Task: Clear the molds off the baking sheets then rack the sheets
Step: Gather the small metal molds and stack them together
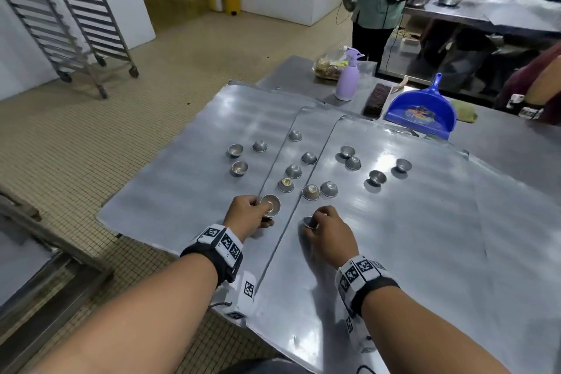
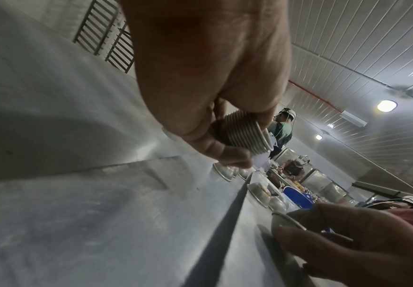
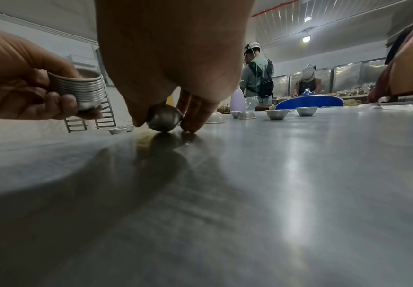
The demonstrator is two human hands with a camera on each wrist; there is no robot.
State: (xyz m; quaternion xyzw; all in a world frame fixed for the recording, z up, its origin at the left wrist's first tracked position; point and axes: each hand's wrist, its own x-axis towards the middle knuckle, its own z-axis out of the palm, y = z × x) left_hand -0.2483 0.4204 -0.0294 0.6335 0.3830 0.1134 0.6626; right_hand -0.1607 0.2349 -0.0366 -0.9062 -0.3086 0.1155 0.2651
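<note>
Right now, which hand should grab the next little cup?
Probably the right hand: it handles single molds, pinching one mold now. The left hand is full, gripping the stack of molds.

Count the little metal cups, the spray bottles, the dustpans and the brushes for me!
Loose molds on the baking sheets: 13
Mold pinched by the right hand: 1
Stack of molds in the left hand: 1
Purple spray bottle: 1
Blue dustpan: 1
Brush: 1
Total: 18

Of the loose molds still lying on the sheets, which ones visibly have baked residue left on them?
Two molds: one on the middle sheet, just beyond the left hand, and one beside it to the right. Both show brownish crumbs; the others look clean.
</note>
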